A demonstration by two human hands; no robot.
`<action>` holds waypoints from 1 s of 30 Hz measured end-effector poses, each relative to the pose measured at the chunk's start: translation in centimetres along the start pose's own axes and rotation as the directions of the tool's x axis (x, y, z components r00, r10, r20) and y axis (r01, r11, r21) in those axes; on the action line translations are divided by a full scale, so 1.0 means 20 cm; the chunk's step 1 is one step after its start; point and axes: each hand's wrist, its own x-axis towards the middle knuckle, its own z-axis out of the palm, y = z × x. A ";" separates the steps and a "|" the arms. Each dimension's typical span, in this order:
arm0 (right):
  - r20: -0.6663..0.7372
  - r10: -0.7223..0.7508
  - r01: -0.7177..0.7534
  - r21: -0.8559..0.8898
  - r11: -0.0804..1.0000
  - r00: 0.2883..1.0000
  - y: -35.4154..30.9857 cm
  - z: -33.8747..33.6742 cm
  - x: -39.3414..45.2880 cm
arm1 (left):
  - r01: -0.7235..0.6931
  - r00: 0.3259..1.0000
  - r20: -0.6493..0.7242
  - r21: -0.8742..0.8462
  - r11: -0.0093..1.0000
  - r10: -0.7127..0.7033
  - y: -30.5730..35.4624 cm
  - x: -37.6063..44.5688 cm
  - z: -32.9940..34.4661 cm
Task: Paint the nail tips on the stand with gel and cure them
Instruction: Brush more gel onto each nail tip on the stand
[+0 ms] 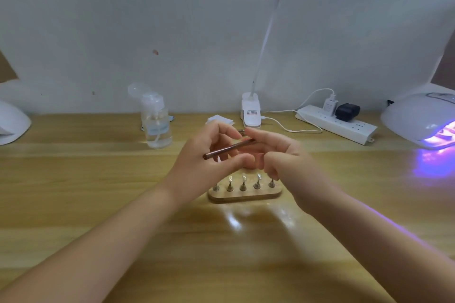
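A wooden stand (243, 196) lies on the table in the middle, with several nail tips (243, 178) standing on small metal pegs in a row. Above it my left hand (211, 155) and my right hand (278, 155) meet. A thin brown brush handle (226, 149) runs slanted between them, its free end pointing left. My right hand's fingers pinch the brush at its right end. My left hand's fingers are curled beside the handle, and what they hold is hidden. The brush tip is hidden behind the fingers.
A white curing lamp (418, 118) glows purple at the right edge. A clear pump bottle (156, 120) stands at the back left, and a clip desk lamp (251, 112), a power strip (337, 124) with plugs and white pads (220, 119) sit along the wall. Another white dome (12, 122) sits far left.
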 end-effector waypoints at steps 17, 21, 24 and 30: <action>0.048 0.241 -0.079 -0.867 0.491 0.969 -0.02 -0.41 0.05 | 0.250 0.912 -0.351 0.065 0.966 -0.212 0.04 0.22 -0.04; 0.085 0.371 -0.103 -0.882 0.460 0.925 0.04 -0.43 0.06 | 0.276 0.950 -0.231 0.307 0.911 -0.210 0.09 0.36 -0.02; 0.113 0.353 -0.066 -0.887 0.458 0.929 0.09 -0.40 0.07 | 0.243 0.970 -0.127 0.492 0.836 -0.207 0.10 0.46 0.02; 0.180 0.255 0.009 -0.833 0.553 0.950 0.12 -0.38 0.07 | 0.297 0.943 -0.038 0.553 0.779 -0.332 0.06 0.56 0.08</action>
